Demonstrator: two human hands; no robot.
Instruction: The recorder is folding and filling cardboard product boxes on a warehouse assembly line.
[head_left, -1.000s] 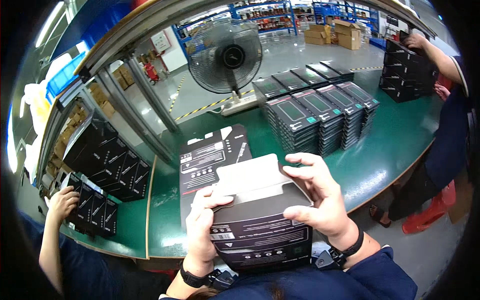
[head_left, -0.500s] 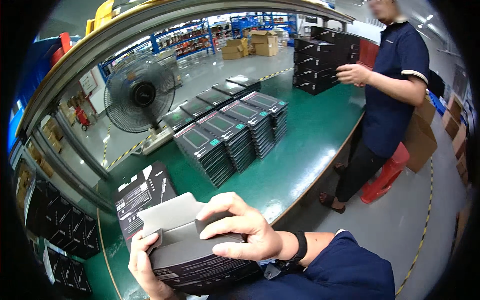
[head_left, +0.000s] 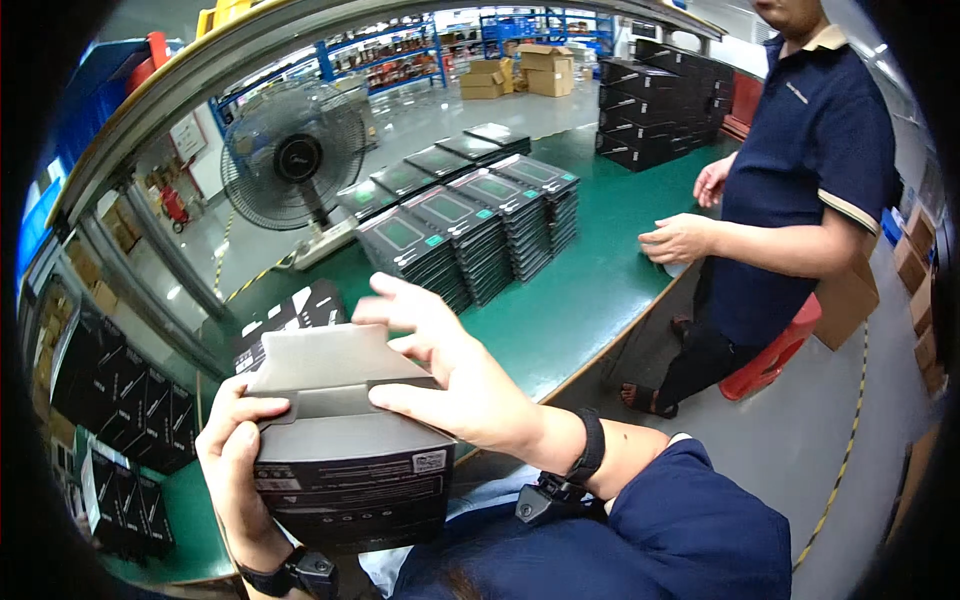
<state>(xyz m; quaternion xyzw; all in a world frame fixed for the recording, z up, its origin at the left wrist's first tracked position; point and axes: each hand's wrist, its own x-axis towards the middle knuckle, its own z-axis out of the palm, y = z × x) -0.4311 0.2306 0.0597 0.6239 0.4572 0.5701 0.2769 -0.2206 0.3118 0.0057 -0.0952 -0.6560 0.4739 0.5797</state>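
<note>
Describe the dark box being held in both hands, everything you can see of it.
The box is a dark grey-black carton, cardboard by the look, with a matte finish. Its top flaps stand open: a wide grey flap rises at the back, smaller ones fold inward. A small white label and pale printing mark its front face. It is held tilted above the green table's near edge. The left hand grips its left side, thumb on a flap; the right hand presses a flap from the right.

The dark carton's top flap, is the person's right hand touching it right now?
Touching. The head view shows the right hand with its thumb pressed on the flap of the dark carton, which the left hand grips at its side.
</note>
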